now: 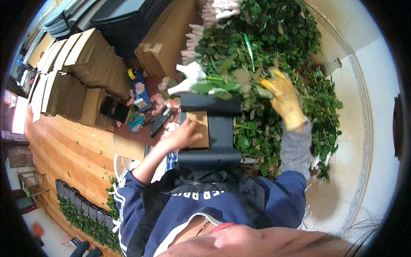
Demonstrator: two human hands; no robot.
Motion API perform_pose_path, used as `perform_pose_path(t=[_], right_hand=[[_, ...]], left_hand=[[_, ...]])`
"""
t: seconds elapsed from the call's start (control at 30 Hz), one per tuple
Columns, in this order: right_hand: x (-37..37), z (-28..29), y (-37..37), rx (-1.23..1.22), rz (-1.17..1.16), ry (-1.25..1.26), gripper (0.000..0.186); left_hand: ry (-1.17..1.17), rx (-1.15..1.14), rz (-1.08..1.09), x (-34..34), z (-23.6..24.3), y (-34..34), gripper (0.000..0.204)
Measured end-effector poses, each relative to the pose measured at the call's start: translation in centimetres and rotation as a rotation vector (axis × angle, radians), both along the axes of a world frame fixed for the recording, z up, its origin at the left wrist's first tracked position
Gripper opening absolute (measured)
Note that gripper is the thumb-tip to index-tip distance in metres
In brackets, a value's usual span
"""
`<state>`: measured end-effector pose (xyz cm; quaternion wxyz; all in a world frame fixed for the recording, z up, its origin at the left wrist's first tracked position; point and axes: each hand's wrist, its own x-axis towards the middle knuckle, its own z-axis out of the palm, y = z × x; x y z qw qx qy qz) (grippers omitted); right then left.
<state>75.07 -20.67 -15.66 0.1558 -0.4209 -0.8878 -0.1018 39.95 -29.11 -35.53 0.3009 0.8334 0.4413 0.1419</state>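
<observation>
Wooden flooring [64, 141] runs down one side of the view, with a pale stone floor [364, 128] on the other, and between them sits a work surface heaped with leafy green stems [274, 47].

The left hand [186, 133] is bare; its fingers are loosely curled and rest on a brown card [200, 128] that lies against a black frame [214, 128] in front of the person. Whether it grips the card or only presses on it cannot be told. The right hand [283, 99] wears a yellow glove and is closed around a clump of stems and leaves at the edge of the green heap, just beyond the black frame.

Pale pink rosebuds [195, 40] show along the near edge of the heap, and a white wrapped bunch [188, 79] lies beside the frame's top bar. Loose pink petals [165, 96] are scattered on the reddish table [132, 130], next to a blue tape dispenser [139, 88] and teal scissors [136, 123]. Stacks of flat cardboard [85, 64] stand well apart on the wooden side, and a row of small black pots [79, 199] with greenery lines the floor.
</observation>
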Motion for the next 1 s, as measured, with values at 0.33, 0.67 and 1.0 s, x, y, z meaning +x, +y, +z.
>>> perform_pose_path(t=[0.33,0.67,1.0], right_hand=[[3.4,-21.8,-15.2,-0.559,-0.365,-0.097,0.040],[2.6,-9.3,-15.1,-0.191,-0.461,0.081,0.046],[9.5,-7.1,-16.1,0.076,-0.509,0.131,0.036]], left_hand=[[-0.487,-0.928,-0.110,-3.3,0.8,2.8,0.053],[-0.172,-0.114,-0.237,-0.5,0.7,1.4,0.036],[-0.327,-0.204,-0.126,-0.3,0.4,0.1,0.026]])
